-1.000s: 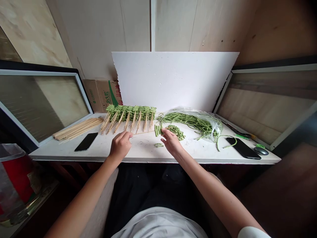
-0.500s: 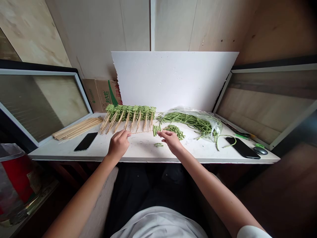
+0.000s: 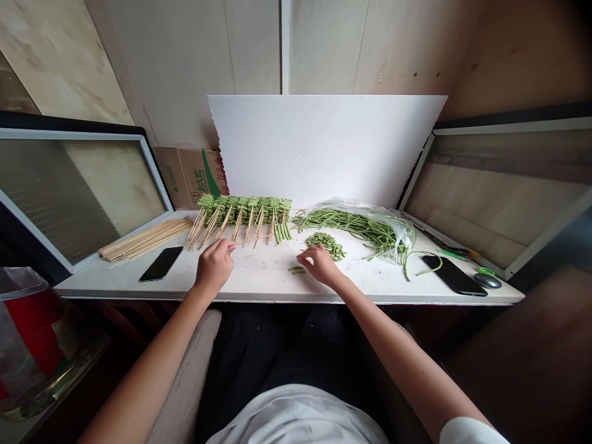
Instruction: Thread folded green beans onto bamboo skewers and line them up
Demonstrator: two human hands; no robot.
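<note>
My left hand (image 3: pixel 214 265) is closed in a pinch on the near end of a bamboo skewer (image 3: pixel 256 238). The far end of that skewer carries several cut green bean pieces (image 3: pixel 282 232) and lies against the right end of a row of finished bean skewers (image 3: pixel 240 213). My right hand (image 3: pixel 319 264) rests on the white table (image 3: pixel 259 280) with its fingers curled down. Its fingertips are beside a few loose bean pieces (image 3: pixel 296 269). Whether they grip one is hidden. A small pile of cut bean pieces (image 3: pixel 327 242) lies just beyond that hand.
Long green beans in a clear plastic bag (image 3: pixel 370 227) lie at the right. A bundle of bare skewers (image 3: pixel 141 242) and a black phone (image 3: pixel 161 264) are at the left. A second phone (image 3: pixel 453 275) and green scissors (image 3: pixel 456 251) are at the far right. A white foam board (image 3: pixel 324 148) stands behind.
My left hand has swung the loaded skewer back and left against the finished row. My right hand has left the skewer's tip and dropped toward the loose pieces on the table.
</note>
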